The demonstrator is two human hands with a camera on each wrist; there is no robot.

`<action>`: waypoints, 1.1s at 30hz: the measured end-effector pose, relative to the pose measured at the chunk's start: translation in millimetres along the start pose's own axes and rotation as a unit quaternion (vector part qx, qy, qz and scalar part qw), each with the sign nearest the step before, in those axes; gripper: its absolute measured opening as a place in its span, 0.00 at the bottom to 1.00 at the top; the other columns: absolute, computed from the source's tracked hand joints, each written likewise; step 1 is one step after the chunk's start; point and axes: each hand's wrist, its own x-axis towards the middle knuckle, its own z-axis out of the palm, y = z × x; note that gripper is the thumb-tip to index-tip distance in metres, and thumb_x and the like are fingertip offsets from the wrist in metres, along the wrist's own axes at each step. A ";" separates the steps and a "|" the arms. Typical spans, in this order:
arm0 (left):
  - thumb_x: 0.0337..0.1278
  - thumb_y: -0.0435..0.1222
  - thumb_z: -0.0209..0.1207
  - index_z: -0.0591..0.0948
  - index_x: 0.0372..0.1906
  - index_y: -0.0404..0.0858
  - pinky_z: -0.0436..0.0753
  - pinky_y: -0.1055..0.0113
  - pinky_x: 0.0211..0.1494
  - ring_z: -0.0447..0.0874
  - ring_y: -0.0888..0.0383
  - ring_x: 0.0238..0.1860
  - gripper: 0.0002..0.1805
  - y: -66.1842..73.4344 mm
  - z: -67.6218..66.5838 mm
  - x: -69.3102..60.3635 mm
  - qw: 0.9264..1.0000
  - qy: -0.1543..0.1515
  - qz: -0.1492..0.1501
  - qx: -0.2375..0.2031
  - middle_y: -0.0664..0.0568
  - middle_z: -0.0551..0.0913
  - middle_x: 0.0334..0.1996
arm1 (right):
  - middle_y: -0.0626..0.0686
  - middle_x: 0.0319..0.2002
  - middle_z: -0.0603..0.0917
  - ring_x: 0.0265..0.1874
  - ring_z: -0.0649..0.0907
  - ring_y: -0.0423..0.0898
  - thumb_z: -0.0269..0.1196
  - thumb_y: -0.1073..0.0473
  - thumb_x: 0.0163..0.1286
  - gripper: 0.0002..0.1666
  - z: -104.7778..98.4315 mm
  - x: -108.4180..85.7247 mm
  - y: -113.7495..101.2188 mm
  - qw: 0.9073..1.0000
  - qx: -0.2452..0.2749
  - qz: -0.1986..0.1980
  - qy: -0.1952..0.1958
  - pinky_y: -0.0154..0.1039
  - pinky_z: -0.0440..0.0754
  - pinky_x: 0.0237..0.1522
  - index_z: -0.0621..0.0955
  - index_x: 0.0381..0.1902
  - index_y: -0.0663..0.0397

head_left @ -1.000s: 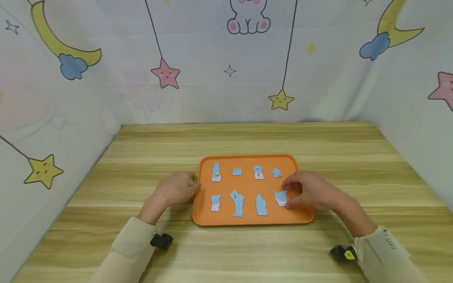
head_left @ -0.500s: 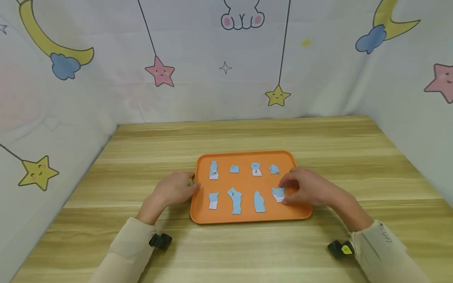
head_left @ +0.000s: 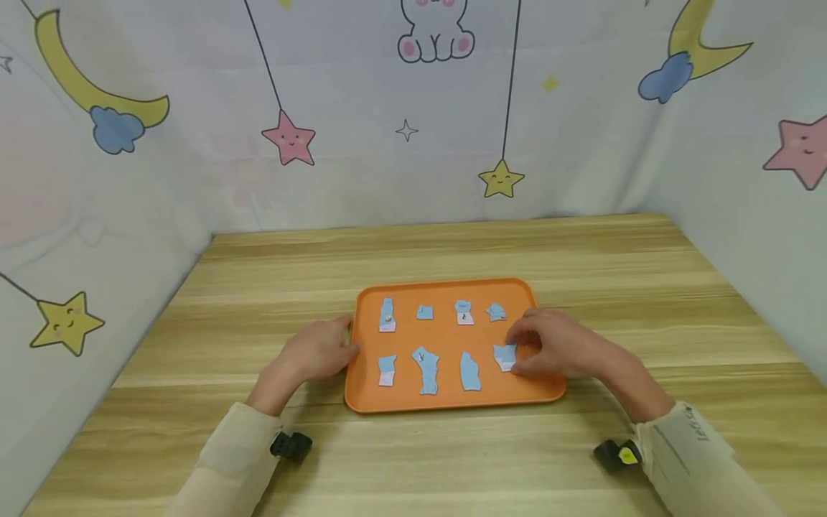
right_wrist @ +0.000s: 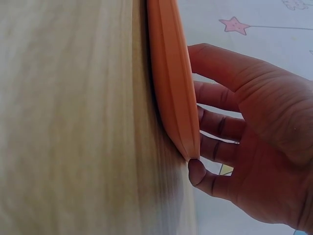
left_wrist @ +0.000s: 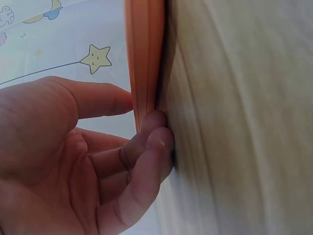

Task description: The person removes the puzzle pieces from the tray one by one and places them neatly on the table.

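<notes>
An orange tray (head_left: 446, 341) lies on the wooden table, bearing several torn paper pieces in two rows, light blue with some pale pink or white. My left hand (head_left: 319, 348) grips the tray's left side; in the left wrist view the thumb is on the rim and curled fingers (left_wrist: 159, 139) are at the underside. Over the tray's right end, my right hand (head_left: 562, 343) has thumb and forefinger at the corners of the front-right paper piece (head_left: 504, 357). In the right wrist view the tray wall (right_wrist: 173, 73) hides those fingertips.
Other pieces lie nearby: a long blue strip (head_left: 470, 371), a forked piece (head_left: 427, 370), and a small crumpled-looking one (head_left: 496, 311). White cloth walls (head_left: 362, 172) printed with stars and moons stand behind and at both sides of the table (head_left: 439, 459).
The whole view has shifted slightly as the head moves. Both hands keep their places at the tray, and the paper pieces show no clear movement on it.
</notes>
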 end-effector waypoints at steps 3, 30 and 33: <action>0.76 0.42 0.56 0.66 0.79 0.28 0.82 0.44 0.60 0.82 0.48 0.52 0.36 -0.5 0.2 -0.4 1.000 -0.003 -0.003 -0.007 0.35 0.81 0.66 | 0.42 0.40 0.83 0.40 0.78 0.40 0.79 0.48 0.58 0.19 0.2 0.6 0.1 1.000 -0.001 -0.001 0.000 0.42 0.79 0.48 0.89 0.45 0.47; 0.78 0.37 0.49 0.57 0.82 0.27 0.70 0.69 0.20 0.74 0.60 0.14 0.36 1.4 4.2 0.4 0.999 -0.022 -0.013 -0.044 0.51 0.78 0.18 | 0.44 0.22 0.69 0.24 0.69 0.40 0.80 0.48 0.57 0.22 -8.4 -1.1 4.5 0.998 0.049 0.045 0.003 0.34 0.66 0.29 0.88 0.47 0.50; 0.78 0.37 0.49 0.56 0.83 0.27 0.69 0.69 0.18 0.75 0.59 0.13 0.36 1.0 4.9 -0.1 0.998 -0.022 -0.014 -0.051 0.52 0.78 0.16 | 0.44 0.21 0.68 0.22 0.68 0.40 0.79 0.49 0.58 0.23 -10.2 -1.4 6.0 0.997 0.056 0.051 0.000 0.34 0.65 0.27 0.88 0.48 0.51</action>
